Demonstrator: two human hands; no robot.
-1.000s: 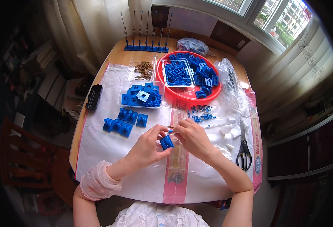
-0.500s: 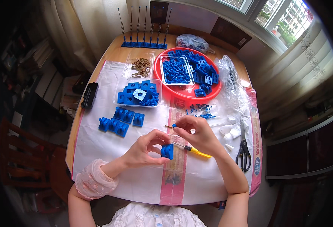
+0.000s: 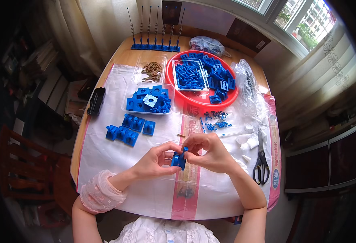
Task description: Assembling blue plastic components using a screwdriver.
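My left hand (image 3: pixel 157 160) grips a small blue plastic bracket (image 3: pixel 179 163) with a square base, thumb below and fingers above. At its upper edge, my right hand (image 3: pixel 205 150) pinches a little blue peg (image 3: pixel 185 149) between thumb and fingertips. Peg and bracket appear to touch, but fingers cover where they meet. A short brass pin (image 3: pixel 181 135) lies on the white sheet just beyond my right hand. To the left sit several similar blue brackets (image 3: pixel 130 128) in a loose group.
Beyond my hands stand a clear tub (image 3: pixel 125 106) of blue plates, a tray of brass pins (image 3: pixel 151 72) and a red basin (image 3: pixel 178 97) of blue parts. Small blue bits (image 3: pixel 215 121), black scissors (image 3: pixel 261 167) and plastic wrap (image 3: pixel 249 93) lie rightward. A spring-rod rack (image 3: pixel 155 48) stands behind.
My right hand has come down and toward me, bringing the blue peg to the bracket. The yellow-handled screwdriver beneath it no longer shows. My left hand keeps the bracket nearly in place.
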